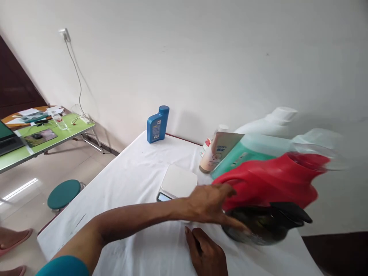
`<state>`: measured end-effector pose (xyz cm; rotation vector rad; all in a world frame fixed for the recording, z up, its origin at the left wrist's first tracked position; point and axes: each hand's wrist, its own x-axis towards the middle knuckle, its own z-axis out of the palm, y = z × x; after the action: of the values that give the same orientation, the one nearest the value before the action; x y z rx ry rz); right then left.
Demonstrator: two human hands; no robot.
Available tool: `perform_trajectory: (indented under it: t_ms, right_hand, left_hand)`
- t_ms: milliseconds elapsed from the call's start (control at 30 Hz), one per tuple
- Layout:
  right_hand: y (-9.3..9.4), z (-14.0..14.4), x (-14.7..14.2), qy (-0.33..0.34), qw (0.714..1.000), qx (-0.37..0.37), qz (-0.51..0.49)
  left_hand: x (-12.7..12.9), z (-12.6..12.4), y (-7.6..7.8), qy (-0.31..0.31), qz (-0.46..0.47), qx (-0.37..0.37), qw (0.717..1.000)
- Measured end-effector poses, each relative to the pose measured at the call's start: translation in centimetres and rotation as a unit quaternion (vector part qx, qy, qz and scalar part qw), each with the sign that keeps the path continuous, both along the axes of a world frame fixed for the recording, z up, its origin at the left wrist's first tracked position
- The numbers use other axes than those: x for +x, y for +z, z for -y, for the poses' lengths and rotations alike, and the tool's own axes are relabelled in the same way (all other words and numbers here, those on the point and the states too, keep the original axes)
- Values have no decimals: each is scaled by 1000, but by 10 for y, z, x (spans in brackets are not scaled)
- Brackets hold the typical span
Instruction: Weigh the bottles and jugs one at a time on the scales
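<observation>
My left hand [214, 203] stretches across the table to the right, fingers spread. It is at the near side of a dark see-through jug [258, 226] with a black lid, and its motion blur hides whether it touches. Just behind the jug stands a red plastic container [270, 180], close to my fingertips. My right hand [207, 253] rests on the white cloth below, its fingers curled in and nothing visible in them. Partly behind my left forearm lies a white kitchen scale [178, 182] with a small display.
A blue bottle [157, 124] stands at the far corner of the white-clothed table [135, 168]. Toward the wall are a pinkish bottle [215, 153], a green liquid container [253, 149] and a white bottle [270, 120]. A green stool [63, 193] and green desk [66, 132] stand left.
</observation>
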<state>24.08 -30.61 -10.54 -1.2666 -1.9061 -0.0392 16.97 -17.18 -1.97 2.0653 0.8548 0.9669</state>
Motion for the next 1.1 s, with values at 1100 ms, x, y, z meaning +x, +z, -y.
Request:
perform_trajectory:
  t_ms: [1100]
  right_hand:
    - [13,-6,-3,-31,974,-166,-149]
  left_hand:
    - [-186,-146,52,209,311,-44,926]
